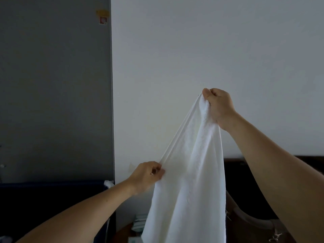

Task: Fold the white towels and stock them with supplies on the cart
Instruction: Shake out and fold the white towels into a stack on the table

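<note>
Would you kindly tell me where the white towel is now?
In the head view, the white towel hangs right of centre before the pale wall, pinched by the raised right hand and the lower left hand.

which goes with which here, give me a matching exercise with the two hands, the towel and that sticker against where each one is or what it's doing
Column one
1. right hand
2. left hand
3. white towel
4. yellow sticker

Column two
a. hangs down between the two arms
b. high on the grey panel, upper left
c. pinches the towel's edge, lower down
d. holds the towel's top corner, raised highest

Pairs: 1-d, 2-c, 3-a, 4-b
</note>
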Motion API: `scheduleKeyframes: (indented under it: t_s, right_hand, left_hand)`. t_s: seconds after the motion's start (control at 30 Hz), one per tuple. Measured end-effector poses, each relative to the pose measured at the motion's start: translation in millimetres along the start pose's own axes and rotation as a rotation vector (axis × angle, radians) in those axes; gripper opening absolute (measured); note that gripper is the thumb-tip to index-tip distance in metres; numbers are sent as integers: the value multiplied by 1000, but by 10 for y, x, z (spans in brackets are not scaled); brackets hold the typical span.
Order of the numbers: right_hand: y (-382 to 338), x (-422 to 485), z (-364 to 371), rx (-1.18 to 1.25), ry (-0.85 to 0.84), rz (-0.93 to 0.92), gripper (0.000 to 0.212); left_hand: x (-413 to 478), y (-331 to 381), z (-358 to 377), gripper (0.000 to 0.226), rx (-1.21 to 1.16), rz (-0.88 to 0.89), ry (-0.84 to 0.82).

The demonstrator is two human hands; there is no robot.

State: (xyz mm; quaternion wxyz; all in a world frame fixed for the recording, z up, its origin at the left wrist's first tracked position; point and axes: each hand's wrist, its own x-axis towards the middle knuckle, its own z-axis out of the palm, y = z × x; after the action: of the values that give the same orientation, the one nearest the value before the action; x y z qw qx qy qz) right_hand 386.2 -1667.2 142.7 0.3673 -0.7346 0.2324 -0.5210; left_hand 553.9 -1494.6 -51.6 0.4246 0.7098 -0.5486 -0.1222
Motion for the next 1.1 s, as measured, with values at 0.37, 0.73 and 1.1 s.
scheduleKeyframes:
  t_s: [0.37, 0.73, 1.1]
  right_hand:
    - [83, -7, -218, -25, 95, 29, 50]
    - [98, 5, -332, -160, 156, 1, 48]
    - [183, 12, -487, -197, 208, -2, 49]
  left_hand:
    - [95, -157, -558, 15, -69, 44, 150]
    - [86, -75, -692, 20, 286, 139, 56]
    - [32, 35, -611, 21, 17, 96, 73]
